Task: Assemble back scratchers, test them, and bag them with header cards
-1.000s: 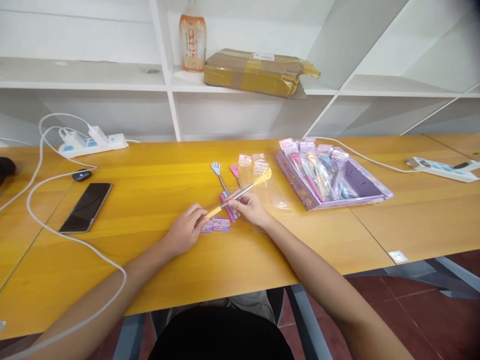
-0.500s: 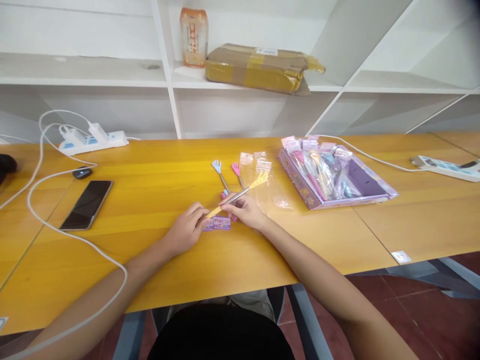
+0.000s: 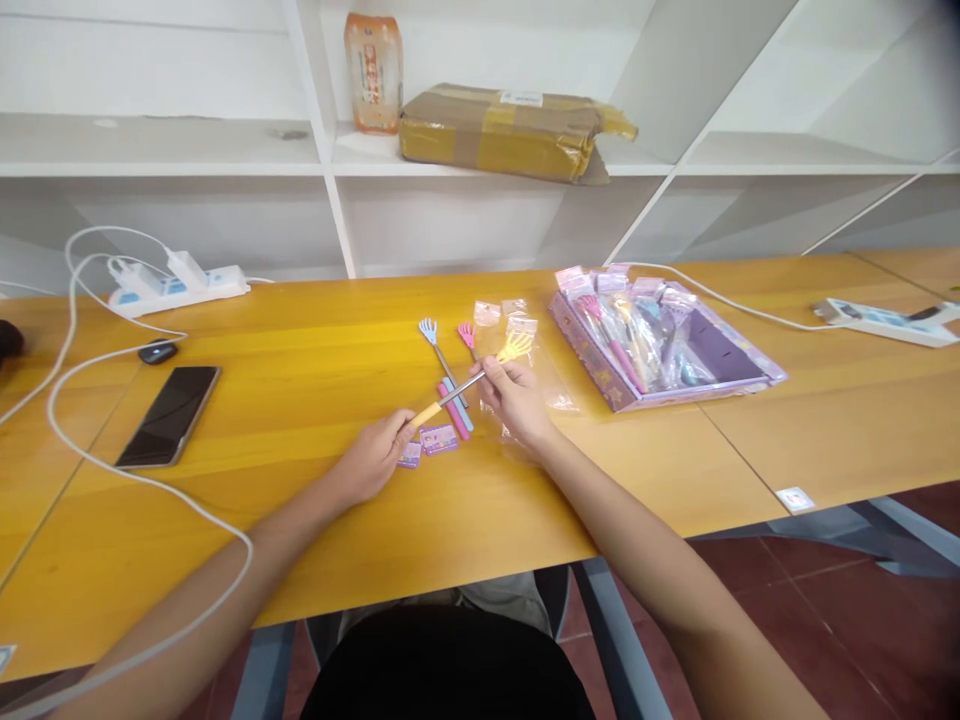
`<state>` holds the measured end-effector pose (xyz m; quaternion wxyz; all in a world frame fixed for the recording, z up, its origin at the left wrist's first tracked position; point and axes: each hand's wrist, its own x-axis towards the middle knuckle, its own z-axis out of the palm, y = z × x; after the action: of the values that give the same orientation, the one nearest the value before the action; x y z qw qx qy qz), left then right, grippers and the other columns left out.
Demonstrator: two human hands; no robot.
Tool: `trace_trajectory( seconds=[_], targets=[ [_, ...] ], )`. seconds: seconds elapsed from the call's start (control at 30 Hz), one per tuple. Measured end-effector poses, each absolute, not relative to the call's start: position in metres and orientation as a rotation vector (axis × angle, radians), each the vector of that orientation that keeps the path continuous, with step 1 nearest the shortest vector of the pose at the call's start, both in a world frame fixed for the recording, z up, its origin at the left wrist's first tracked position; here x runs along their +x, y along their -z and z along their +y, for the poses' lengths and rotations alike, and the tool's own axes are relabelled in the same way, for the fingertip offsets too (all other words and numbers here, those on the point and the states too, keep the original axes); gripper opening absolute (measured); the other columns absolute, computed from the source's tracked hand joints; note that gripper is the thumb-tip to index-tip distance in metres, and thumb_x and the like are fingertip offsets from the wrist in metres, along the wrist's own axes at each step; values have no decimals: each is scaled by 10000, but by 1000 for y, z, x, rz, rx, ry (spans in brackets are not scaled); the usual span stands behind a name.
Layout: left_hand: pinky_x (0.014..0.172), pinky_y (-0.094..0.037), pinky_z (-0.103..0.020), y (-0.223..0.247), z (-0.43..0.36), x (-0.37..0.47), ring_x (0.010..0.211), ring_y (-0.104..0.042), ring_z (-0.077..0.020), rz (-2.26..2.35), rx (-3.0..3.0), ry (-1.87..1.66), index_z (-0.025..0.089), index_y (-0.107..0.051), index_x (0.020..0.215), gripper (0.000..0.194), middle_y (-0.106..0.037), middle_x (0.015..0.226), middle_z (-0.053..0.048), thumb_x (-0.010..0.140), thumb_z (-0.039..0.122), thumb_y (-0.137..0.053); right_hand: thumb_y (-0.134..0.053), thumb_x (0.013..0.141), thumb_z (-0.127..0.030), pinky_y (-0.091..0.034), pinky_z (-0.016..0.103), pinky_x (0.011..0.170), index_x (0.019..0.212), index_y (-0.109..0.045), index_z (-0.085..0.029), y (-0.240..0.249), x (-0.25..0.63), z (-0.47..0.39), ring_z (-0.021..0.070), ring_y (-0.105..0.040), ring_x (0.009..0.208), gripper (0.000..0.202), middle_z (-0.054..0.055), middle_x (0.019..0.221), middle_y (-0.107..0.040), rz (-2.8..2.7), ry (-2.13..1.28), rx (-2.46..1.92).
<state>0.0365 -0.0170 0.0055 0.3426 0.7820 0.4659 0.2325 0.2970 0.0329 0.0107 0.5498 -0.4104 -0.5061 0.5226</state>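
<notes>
A yellow back scratcher (image 3: pixel 457 392) with a silver shaft slants between my two hands. My left hand (image 3: pixel 379 455) is closed around its yellow handle. Close to the yellow claw head, my right hand (image 3: pixel 514 395) pinches the shaft. Below it on the table lie a blue back scratcher (image 3: pixel 430 332) and a pink back scratcher (image 3: pixel 463 425), their handles side by side. Two small purple cards (image 3: pixel 439 438) rest by my left hand. Clear plastic bags (image 3: pixel 555 385) lie flat under and beyond my right hand.
A purple display box (image 3: pixel 615 395) with several bagged back scratchers stands at the right. On the left are a phone (image 3: pixel 171 415), a black mouse (image 3: pixel 157 351) and a power strip (image 3: pixel 180 290) with a trailing white cable. Another power strip (image 3: pixel 889 322) lies far right. A taped carton (image 3: pixel 502 130) sits on the shelf.
My right hand has slid along the shaft towards the yellow claw head, up and to the right. The pink and blue handles beneath now show. My left hand keeps its hold.
</notes>
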Motion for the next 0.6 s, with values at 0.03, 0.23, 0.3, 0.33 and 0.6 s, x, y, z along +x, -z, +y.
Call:
trace_trajectory(
  seconds=[0.03,0.23,0.3,0.33,0.6],
  targets=[
    [705,-440,-324,-6,-17,36,756,-600,-193,1208,2036,-611,228,-593,1132,302,-666,879,-6,1124,440,-378,-732,875,-757,-252,286,475,874,-750,-201,-10,297,33,106,-329,464,557,-61,517,-413,-1209,-1247,-975],
    [714,-456,-321,-7,-17,37,759,-605,-190,1189,2031,-625,220,-603,1127,309,-672,887,-15,1122,420,-367,-746,848,-775,-272,280,472,832,-729,-198,-10,291,29,99,-358,451,577,-52,514,-471,-1184,-1309,-963],
    [719,-466,-323,-7,-17,38,766,-612,-192,1192,2042,-629,220,-610,1134,311,-682,898,-21,1121,417,-370,-745,838,-787,-289,277,466,809,-709,-198,-11,290,28,96,-372,440,590,-48,513,-491,-1185,-1339,-960],
    [722,-471,-324,-7,-16,38,770,-615,-194,1192,2047,-632,221,-613,1141,310,-688,904,-23,1120,414,-372,-744,831,-795,-296,275,460,801,-701,-199,-11,289,27,96,-380,435,599,-45,512,-502,-1185,-1355,-963],
    [730,-485,-329,-5,-16,37,755,-608,-197,1206,2065,-643,221,-621,1134,313,-683,891,-25,1118,411,-373,-761,830,-774,-309,252,415,823,-702,-199,-5,284,24,91,-412,411,579,-40,534,-565,-1140,-1447,-924]
  ],
)
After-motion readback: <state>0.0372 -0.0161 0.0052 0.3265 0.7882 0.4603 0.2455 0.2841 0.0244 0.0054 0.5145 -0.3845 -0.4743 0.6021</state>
